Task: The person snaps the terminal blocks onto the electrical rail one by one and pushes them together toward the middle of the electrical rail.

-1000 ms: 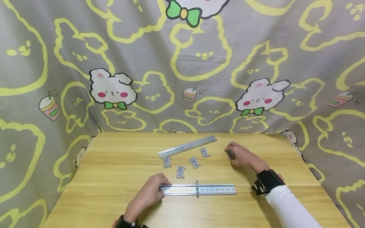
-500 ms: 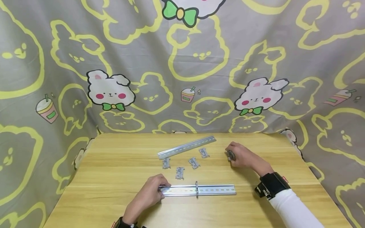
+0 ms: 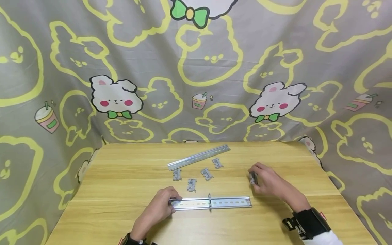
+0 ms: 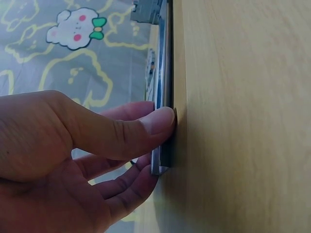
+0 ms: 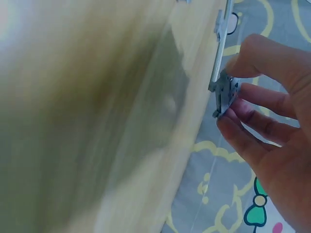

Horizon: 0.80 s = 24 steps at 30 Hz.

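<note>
My left hand (image 3: 160,206) grips the left end of the near slotted metal DIN rail (image 3: 229,202), which lies across the table. In the left wrist view the thumb (image 4: 158,124) presses one side of the rail's end, with fingers on the other side. A thin grey terminal block (image 3: 210,203) stands upright across this rail near its middle. Right of the rail's far end, my right hand (image 3: 269,183) pinches another grey terminal block (image 5: 226,94) between thumb and fingertips, raised over the table.
Several loose grey terminal blocks, among them one at the front (image 3: 191,185) and one at the back right (image 3: 217,163), lie flat beyond the near rail. A second DIN rail (image 3: 199,157) lies slanted behind them. A patterned curtain (image 3: 171,102) surrounds the wooden table (image 3: 122,180).
The right hand, with its terminal block, has come nearer to the person and slightly right. My left hand stays on the rail's end. The head view has shifted a little.
</note>
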Available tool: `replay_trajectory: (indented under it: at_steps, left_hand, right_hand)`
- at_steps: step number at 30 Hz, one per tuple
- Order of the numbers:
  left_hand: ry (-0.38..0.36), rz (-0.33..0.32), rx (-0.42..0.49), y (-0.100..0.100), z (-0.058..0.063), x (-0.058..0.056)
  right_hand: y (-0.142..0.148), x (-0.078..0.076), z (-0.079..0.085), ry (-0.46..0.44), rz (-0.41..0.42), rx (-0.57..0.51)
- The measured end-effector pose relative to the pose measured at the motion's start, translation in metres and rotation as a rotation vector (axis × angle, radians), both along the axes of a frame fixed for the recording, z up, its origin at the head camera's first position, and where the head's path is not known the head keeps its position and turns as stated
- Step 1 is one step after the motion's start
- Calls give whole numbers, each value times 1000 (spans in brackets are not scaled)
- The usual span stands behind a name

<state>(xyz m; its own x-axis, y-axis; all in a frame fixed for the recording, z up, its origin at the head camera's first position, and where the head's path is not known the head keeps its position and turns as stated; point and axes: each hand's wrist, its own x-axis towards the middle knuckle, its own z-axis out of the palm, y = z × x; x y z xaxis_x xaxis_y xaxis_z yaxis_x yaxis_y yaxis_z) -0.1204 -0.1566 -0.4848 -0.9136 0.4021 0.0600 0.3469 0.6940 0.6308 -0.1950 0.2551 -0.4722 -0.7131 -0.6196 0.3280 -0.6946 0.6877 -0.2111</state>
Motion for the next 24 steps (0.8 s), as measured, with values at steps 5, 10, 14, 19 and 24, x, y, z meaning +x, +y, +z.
replay_trajectory:
  at_steps: [5,10,14,19,24]
  left_hand:
    - [-9,-2,2,1,0,0]
    - [-11,-1,2,1,0,1]
    - [-13,0,1,1,0,1]
    - [-20,4,3,2,-1,1]
    - [-13,8,3,1,-2,1]
  right_hand:
    - [4,21,-3,-120,4,-113]
    - [6,38,-10,-249,-2,-191]
    - [7,45,-12,-264,-30,-195]
    - [7,49,-15,-389,37,-313]
    - [6,51,-17,-490,77,-393]
